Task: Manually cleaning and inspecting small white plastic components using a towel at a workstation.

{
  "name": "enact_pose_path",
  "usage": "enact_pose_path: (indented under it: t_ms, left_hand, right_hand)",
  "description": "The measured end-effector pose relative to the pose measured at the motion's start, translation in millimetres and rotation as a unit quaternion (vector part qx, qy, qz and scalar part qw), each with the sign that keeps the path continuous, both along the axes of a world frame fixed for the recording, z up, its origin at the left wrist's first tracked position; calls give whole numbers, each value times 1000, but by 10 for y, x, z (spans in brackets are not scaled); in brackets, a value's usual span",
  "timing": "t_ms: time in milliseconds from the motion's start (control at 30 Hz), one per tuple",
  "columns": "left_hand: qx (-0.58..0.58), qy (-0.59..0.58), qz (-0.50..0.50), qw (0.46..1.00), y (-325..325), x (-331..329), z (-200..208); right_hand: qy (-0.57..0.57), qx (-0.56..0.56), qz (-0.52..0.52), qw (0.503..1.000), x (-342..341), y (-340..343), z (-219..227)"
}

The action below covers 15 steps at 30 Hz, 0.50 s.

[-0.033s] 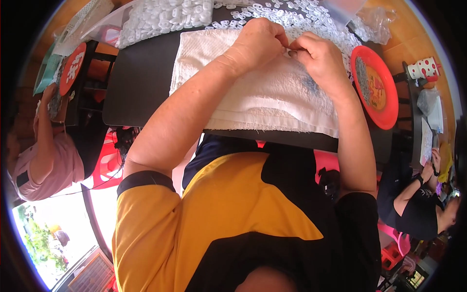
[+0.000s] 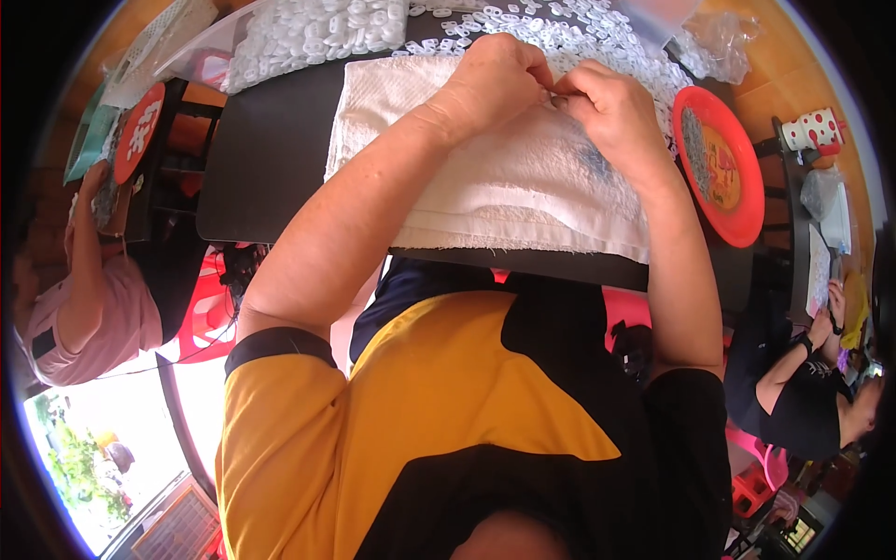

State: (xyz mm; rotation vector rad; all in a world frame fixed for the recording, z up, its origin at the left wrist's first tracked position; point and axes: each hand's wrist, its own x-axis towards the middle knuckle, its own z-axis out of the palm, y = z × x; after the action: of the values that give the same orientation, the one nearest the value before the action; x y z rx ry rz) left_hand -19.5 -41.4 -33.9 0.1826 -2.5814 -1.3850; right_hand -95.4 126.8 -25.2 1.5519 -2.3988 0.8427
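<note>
My left hand [image 2: 495, 82] and my right hand [image 2: 611, 112] meet over the far part of a folded white towel [image 2: 476, 201]. The fingertips of both are pinched together, almost touching. Whatever is between them is too small and too covered to name; a dark speck shows at the right fingertips. Just beyond the hands, many small white plastic pieces with holes [image 2: 569, 21] lie loose on the dark table [image 2: 266, 173]. To the right of my right hand is a round red tray [image 2: 749, 201] holding a heap of small grey bits [image 2: 693, 145].
A clear container [image 2: 191, 58] and a bag packed with white pieces [image 2: 317, 37] stand at the far left. Crumpled clear plastic [image 2: 723, 47] lies at the far right. One person [image 2: 98, 308] works at the left, another [image 2: 803, 392] at the right, beside a dotted cup [image 2: 810, 131].
</note>
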Motion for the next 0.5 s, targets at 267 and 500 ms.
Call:
enact_pose_path:
  t_ms: [267, 500]
  left_hand:
    - [-63, 56, 3, 996, 34, -2, -73]
    - [-126, 104, -21, 986, 42, -23, -139]
  right_hand:
    - [76, 5, -9, 997, 33, -32, -60]
    - [63, 23, -20, 998, 69, -45, -90]
